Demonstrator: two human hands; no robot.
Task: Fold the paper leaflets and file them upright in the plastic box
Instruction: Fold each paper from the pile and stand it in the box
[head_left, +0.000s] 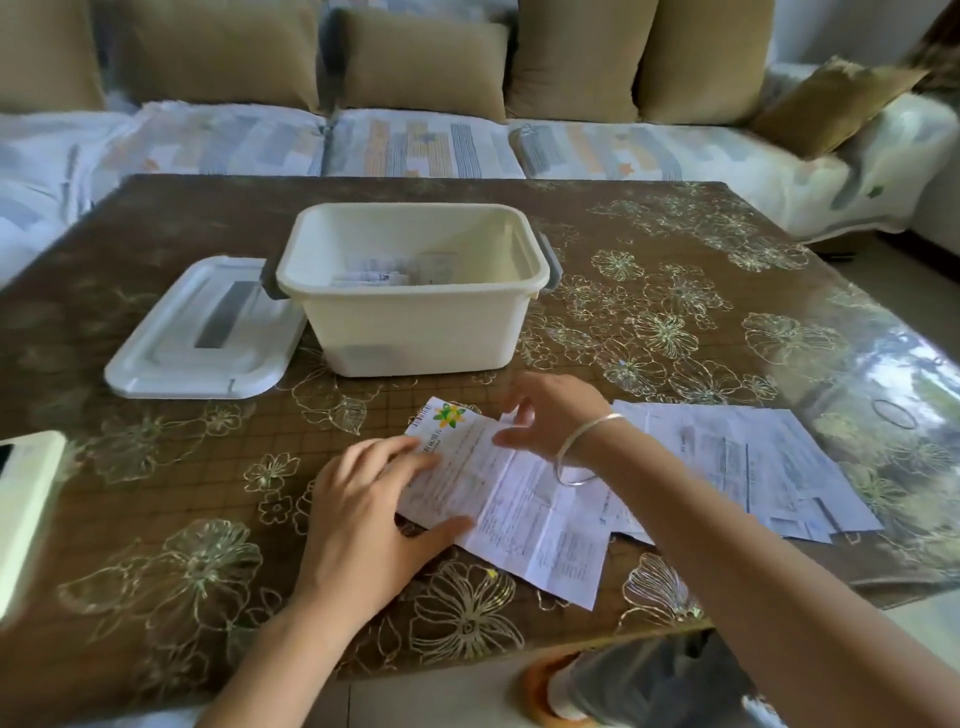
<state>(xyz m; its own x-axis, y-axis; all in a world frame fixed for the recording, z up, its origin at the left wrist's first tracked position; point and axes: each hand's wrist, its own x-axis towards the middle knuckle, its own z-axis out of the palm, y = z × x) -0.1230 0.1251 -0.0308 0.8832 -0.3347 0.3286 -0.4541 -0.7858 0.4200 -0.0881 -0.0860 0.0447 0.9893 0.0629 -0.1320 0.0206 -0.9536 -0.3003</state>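
A white paper leaflet (519, 499) with a flower logo lies partly unfolded on the table in front of me. My left hand (363, 509) rests flat on its left part, fingers straight and thumb along its lower edge. My right hand (545, 421) hovers over its upper edge with fingers loosely curled, fingertips touching the paper. Behind it stands the cream plastic box (415, 322), open, with a few folded leaflets (384, 275) inside. A pile of unfolded leaflets (753, 457) lies to the right.
The box's white lid (202, 332) lies left of the box. A white phone-like device (26, 509) sits at the table's left edge. The table (156, 467) has a brown floral cover. A sofa with cushions (415, 140) runs behind it.
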